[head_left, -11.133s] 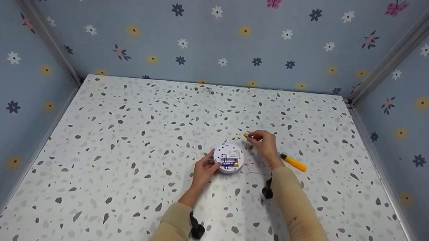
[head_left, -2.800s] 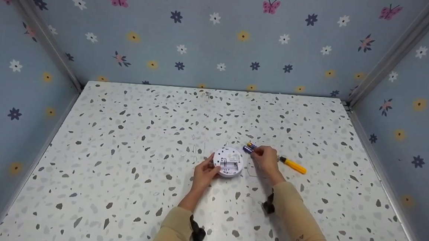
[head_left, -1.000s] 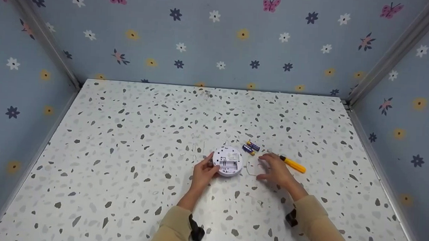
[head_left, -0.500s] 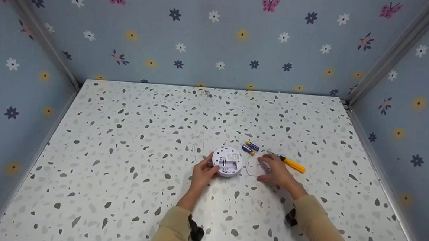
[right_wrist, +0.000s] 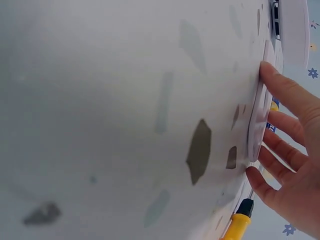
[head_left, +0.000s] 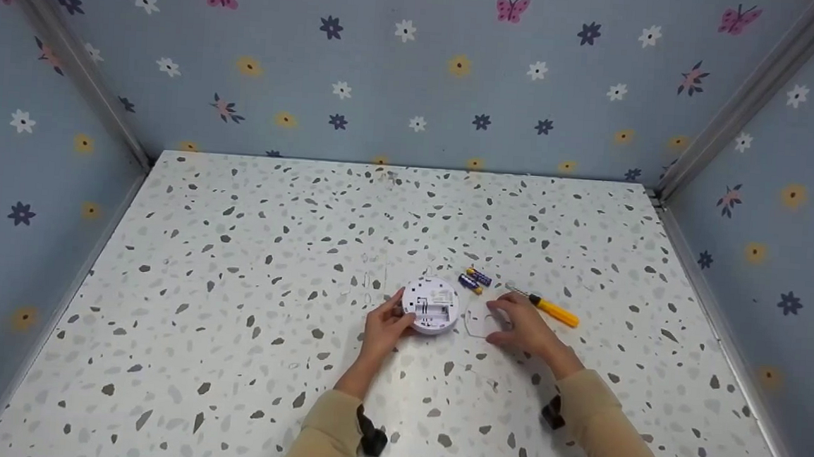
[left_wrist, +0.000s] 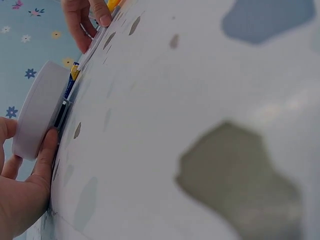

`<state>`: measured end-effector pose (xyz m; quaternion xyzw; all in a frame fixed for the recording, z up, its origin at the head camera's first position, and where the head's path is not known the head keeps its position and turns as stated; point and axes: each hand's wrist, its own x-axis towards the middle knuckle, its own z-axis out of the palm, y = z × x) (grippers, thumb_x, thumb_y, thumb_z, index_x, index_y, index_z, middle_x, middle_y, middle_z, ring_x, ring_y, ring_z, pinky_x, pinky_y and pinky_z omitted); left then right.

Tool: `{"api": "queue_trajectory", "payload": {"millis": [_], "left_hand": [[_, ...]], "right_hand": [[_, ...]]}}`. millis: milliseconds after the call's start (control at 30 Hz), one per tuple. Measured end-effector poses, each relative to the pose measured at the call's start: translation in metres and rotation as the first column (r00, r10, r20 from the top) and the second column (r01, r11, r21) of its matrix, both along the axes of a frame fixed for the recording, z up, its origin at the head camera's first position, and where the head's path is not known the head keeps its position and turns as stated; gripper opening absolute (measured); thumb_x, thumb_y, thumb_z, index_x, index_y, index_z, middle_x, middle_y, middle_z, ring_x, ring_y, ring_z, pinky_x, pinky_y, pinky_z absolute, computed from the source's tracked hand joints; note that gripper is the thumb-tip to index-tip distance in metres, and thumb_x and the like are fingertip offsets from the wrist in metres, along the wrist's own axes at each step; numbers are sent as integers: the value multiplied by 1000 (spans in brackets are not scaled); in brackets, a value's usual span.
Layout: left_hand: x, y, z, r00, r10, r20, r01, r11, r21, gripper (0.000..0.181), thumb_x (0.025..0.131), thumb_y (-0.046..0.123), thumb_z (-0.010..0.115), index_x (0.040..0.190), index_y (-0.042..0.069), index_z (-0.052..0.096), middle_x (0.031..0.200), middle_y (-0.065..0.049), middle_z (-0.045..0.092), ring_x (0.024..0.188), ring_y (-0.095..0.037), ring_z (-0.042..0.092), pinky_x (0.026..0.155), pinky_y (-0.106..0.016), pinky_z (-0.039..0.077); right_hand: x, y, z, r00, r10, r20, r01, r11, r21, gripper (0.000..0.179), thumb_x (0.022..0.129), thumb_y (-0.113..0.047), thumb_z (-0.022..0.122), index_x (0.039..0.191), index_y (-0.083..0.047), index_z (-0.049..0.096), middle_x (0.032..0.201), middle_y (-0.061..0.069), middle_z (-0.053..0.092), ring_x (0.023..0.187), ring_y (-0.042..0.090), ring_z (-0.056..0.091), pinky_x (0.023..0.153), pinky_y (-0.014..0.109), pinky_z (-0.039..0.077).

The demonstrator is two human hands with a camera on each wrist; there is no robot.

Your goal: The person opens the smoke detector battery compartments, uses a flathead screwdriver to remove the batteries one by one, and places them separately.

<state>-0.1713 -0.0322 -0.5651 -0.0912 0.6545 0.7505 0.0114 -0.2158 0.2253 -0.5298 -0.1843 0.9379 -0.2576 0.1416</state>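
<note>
A round white battery-powered device (head_left: 439, 295) lies with its battery compartment facing up, and no battery shows in it. My left hand (head_left: 381, 331) holds its left edge, thumb on top; the left wrist view shows fingers around the white side wall (left_wrist: 44, 107). Right of the device is a thin white plate (head_left: 479, 325), pale against the table. My right hand (head_left: 529, 328) holds this plate by its edges; in the right wrist view the thumb is at one end of the plate (right_wrist: 260, 117), fingers along the other. Two purple-and-yellow batteries (head_left: 471, 283) lie just behind.
A screwdriver (head_left: 557, 312) with a yellow handle lies right of the batteries, close to my right hand. Small, faint pieces are scattered left of the device and in front of the plate. Flower-patterned walls (head_left: 416, 74) enclose the speckled table (head_left: 229, 359).
Earlier one battery sat in the device and my right hand held another. Both now lie on the table. My right hand has moved to the plate, which has shifted slightly; my left hand stays put.
</note>
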Motion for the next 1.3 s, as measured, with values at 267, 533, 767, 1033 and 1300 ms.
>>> {"api": "queue_trajectory", "payload": {"millis": [267, 533, 767, 1033, 1300], "left_hand": [[-1, 1, 0, 1000, 13, 2, -13, 1000, -17, 53, 78, 0, 60, 128, 6, 46, 88, -12, 54, 72, -13, 54, 67, -28, 53], [-3, -1, 2, 999, -6, 52, 7, 1000, -28, 53, 79, 1, 60, 130, 9, 46, 88, -11, 53, 72, -13, 54, 67, -28, 53], [-5, -3, 4, 993, -30, 111, 37, 997, -67, 53, 80, 5, 60, 130, 15, 45, 92, -10, 57, 77, -14, 55, 68, -26, 52], [-4, -8, 9, 990, -62, 125, 72, 995, -71, 54, 81, 8, 61, 132, 16, 44, 98, -13, 60, 80, -16, 60, 69, -27, 52], [-4, -12, 11, 996, -8, 85, 14, 998, -69, 44, 79, 5, 64, 122, 2, 52, 92, -17, 62, 79, -18, 61, 69, -29, 53]], "right_hand": [[1, 1, -1, 998, 41, -53, -39, 998, 45, 59, 71, -30, 74, 121, -6, 54, 114, 10, 48, 104, 23, 43, 91, 39, 39], [3, 1, -3, 997, 27, -68, -22, 997, 68, 62, 69, -33, 75, 120, -4, 54, 112, 10, 48, 103, 24, 44, 91, 39, 39], [7, 2, 1, 997, 5, -78, 0, 998, 58, 64, 68, -37, 74, 119, -3, 56, 113, 12, 49, 103, 24, 45, 90, 40, 39], [12, 2, 2, 995, -40, -88, 41, 999, 10, 61, 69, -36, 74, 118, -3, 57, 116, 15, 47, 105, 26, 44, 92, 42, 39], [18, 0, 7, 996, -69, -63, 69, 998, -7, 58, 70, -33, 73, 118, -4, 56, 120, 17, 46, 110, 29, 43, 95, 45, 35]]}}
